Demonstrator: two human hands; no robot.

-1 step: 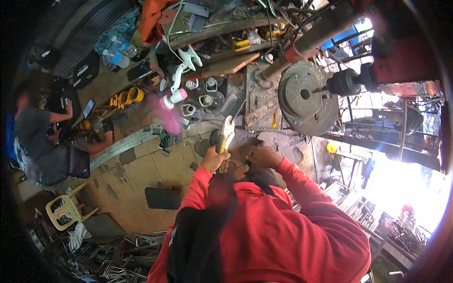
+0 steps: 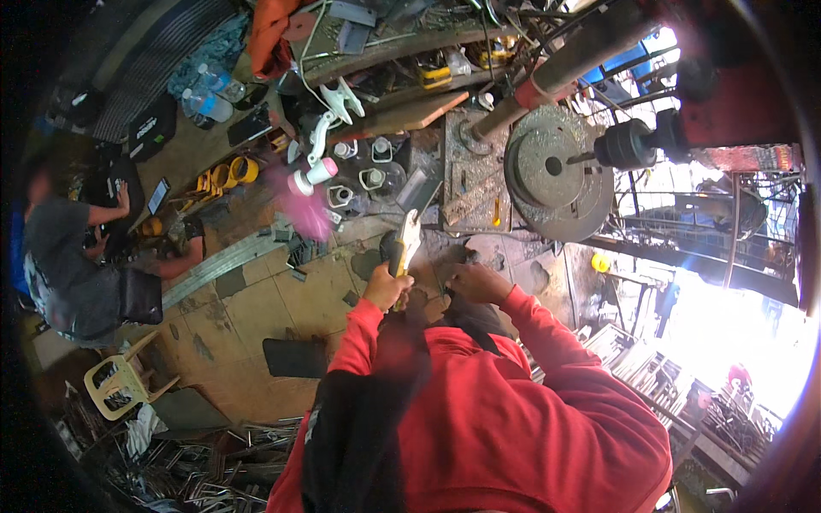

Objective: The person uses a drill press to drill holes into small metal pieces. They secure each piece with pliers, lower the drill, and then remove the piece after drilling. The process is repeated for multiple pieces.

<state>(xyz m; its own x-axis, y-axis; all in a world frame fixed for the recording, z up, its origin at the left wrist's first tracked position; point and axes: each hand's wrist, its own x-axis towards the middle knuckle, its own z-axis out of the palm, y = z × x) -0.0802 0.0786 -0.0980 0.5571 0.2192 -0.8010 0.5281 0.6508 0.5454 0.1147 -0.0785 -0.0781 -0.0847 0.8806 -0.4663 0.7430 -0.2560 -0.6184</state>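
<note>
My left hand [image 2: 389, 286] is wrapped round the yellow-and-black handle of a plier-like tool [image 2: 410, 236], whose metal jaws point away from me. Between the jaws I can make out nothing. To the right, my right hand [image 2: 479, 283] is closed with its fingers bent inward, beside dark cloth at my front; whatever it may hold is hidden. Beyond the tool, a dark flat metal piece [image 2: 418, 190] lies by several clear plastic bottles [image 2: 374, 179].
A drill press stands ahead right, its round table [image 2: 556, 167] strewn with shavings. A pink fan [image 2: 304, 201] spins left of the bottles. Another person [image 2: 77, 248] sits at far left near a cream plastic stool [image 2: 120, 385]. Metal rods [image 2: 633, 368] lie at right.
The tool in my left hand has tilted slightly, and more of its black handle part shows. My right hand has hardly moved.
</note>
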